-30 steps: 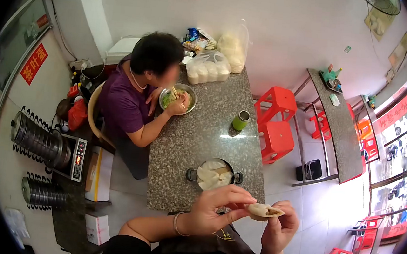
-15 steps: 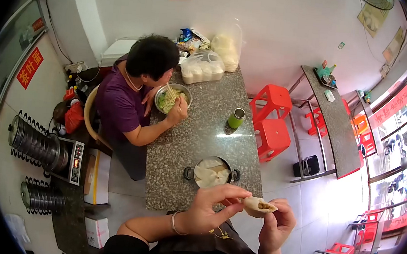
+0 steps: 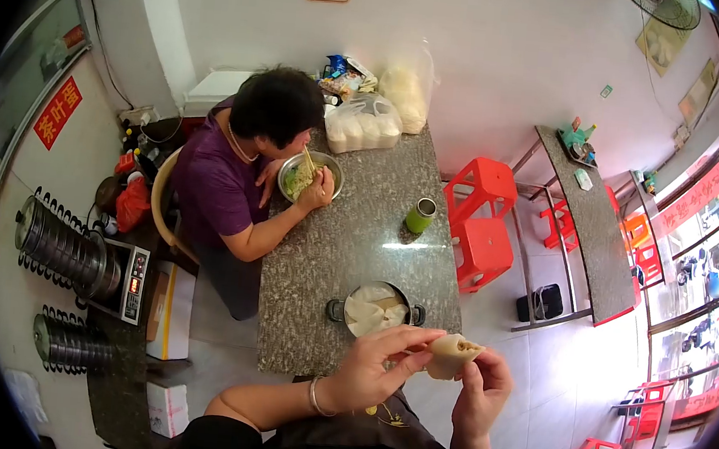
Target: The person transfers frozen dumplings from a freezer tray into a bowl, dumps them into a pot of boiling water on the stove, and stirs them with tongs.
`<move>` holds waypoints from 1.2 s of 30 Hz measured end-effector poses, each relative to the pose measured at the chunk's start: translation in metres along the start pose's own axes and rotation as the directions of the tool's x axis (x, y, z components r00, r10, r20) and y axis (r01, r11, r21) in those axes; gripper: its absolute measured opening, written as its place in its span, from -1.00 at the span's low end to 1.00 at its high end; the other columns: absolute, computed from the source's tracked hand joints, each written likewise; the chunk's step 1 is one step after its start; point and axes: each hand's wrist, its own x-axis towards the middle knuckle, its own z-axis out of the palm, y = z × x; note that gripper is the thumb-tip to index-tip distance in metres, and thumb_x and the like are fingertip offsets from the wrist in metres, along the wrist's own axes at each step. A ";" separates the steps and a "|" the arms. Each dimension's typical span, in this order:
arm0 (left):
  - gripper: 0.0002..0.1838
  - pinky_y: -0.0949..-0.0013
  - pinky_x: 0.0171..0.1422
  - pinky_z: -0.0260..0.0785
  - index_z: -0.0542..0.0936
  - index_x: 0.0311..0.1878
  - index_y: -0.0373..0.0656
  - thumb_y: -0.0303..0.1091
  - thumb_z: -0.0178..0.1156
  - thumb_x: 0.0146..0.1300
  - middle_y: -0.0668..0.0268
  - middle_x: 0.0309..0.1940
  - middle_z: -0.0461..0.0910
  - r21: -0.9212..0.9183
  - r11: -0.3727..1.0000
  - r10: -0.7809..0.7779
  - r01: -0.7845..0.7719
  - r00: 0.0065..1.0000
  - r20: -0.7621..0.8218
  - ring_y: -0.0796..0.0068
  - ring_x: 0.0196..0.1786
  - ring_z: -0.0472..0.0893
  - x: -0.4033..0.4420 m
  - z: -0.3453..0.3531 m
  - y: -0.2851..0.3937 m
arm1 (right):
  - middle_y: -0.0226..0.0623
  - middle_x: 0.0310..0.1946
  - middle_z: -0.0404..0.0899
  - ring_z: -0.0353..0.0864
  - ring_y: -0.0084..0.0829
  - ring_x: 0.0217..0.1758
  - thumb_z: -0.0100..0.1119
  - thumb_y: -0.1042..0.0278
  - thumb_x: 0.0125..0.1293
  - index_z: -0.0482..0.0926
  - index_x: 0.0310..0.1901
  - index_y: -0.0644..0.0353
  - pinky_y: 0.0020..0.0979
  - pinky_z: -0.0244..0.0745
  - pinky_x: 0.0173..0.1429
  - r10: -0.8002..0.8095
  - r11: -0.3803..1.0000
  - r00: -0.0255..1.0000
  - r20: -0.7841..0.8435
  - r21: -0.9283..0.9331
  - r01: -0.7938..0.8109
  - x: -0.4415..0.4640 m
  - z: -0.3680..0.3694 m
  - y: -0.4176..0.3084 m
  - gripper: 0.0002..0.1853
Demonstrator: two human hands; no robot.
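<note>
One pale, rounded dough bun (image 3: 449, 357) gaped open, bulk remaining; our left hand (image 3: 374, 368) and right hand (image 3: 480, 394) pinched it!

Tables (image 3: 349, 241) and red stools (image 3: 488, 244) show an eatery.

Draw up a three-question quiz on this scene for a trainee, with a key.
1. Open: What do the left hand and right hand hold between them?
2. True or false: the person in purple is using chopsticks.
3. Multiple choice: What colour is the body of the cup on the stone-patterned table? A) red B) green C) purple

Key:
1. An opened bun, filling showing.
2. True.
3. B.
</note>
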 end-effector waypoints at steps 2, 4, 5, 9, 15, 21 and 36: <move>-0.68 0.50 -0.04 0.48 0.50 0.09 -0.30 -0.59 0.11 0.25 0.20 -0.08 0.56 0.003 1.000 0.007 -0.007 1.000 -0.005 0.51 -0.12 0.61 0.000 -0.002 -0.001 | -0.26 -0.17 0.48 0.50 -0.54 -0.24 0.17 0.59 0.18 0.51 -0.17 0.39 -0.54 0.43 -0.13 0.010 1.000 1.000 0.009 0.007 -0.010 0.002 0.001 0.003 -0.82; -0.68 0.49 -0.03 0.48 0.49 0.09 -0.31 -0.59 0.11 0.25 0.19 -0.06 0.56 0.004 1.000 0.007 -0.007 1.000 -0.012 0.51 -0.13 0.61 0.000 -0.003 -0.001 | -0.26 -0.15 0.47 0.50 -0.54 -0.23 0.18 0.59 0.17 0.51 -0.16 0.38 -0.54 0.43 -0.13 0.028 1.000 0.999 0.019 0.013 -0.028 0.001 0.001 0.005 -0.81; -0.68 0.49 -0.03 0.48 0.49 0.09 -0.31 -0.59 0.12 0.25 0.19 -0.06 0.56 -0.016 1.000 -0.005 0.005 1.000 -0.018 0.52 -0.12 0.61 0.000 -0.003 -0.001 | -0.26 -0.14 0.47 0.51 -0.54 -0.23 0.20 0.59 0.16 0.51 -0.14 0.38 -0.54 0.43 -0.13 0.024 0.999 0.999 0.033 0.024 -0.025 0.002 0.001 0.005 -0.78; -0.66 0.49 -0.02 0.48 0.48 0.10 -0.31 -0.59 0.12 0.24 0.20 -0.06 0.56 -0.080 0.996 -0.028 0.027 1.000 -0.015 0.52 -0.07 0.60 0.001 -0.004 -0.002 | -0.27 -0.13 0.46 0.51 -0.54 -0.19 0.26 0.58 0.12 0.51 -0.11 0.37 -0.54 0.43 -0.10 0.010 1.000 0.999 0.052 0.003 -0.010 0.003 0.000 0.006 -0.72; -0.62 0.48 0.02 0.47 0.45 0.14 -0.31 -0.62 0.12 0.23 0.20 -0.02 0.54 -0.007 1.000 0.008 -0.008 1.000 0.012 0.50 -0.03 0.58 0.004 -0.006 -0.002 | -0.26 -0.13 0.47 0.50 -0.52 -0.15 0.26 0.61 0.11 0.51 -0.11 0.38 -0.50 0.43 -0.04 -0.005 1.000 0.999 0.045 -0.021 0.006 0.005 0.002 0.006 -0.72; -0.59 0.44 0.02 0.51 0.43 0.19 -0.24 -0.57 0.08 0.25 0.20 0.00 0.47 -0.072 0.995 -0.060 0.065 0.996 0.068 0.45 0.01 0.56 0.005 -0.004 -0.005 | -0.25 -0.15 0.48 0.51 -0.46 -0.07 0.24 0.60 0.13 0.52 -0.12 0.39 -0.43 0.41 0.07 0.045 0.999 0.999 0.022 0.003 -0.045 0.007 0.000 0.005 -0.75; -0.53 0.40 0.08 0.49 0.41 0.20 -0.24 -0.67 0.04 0.19 0.21 0.01 0.47 -0.115 0.987 -0.100 0.108 0.992 0.080 0.42 0.07 0.54 0.009 0.001 -0.008 | -0.25 -0.13 0.46 0.47 -0.44 -0.02 0.22 0.63 0.13 0.51 -0.10 0.39 -0.43 0.35 0.14 0.061 0.997 0.997 0.044 0.037 -0.063 0.007 -0.006 0.007 -0.73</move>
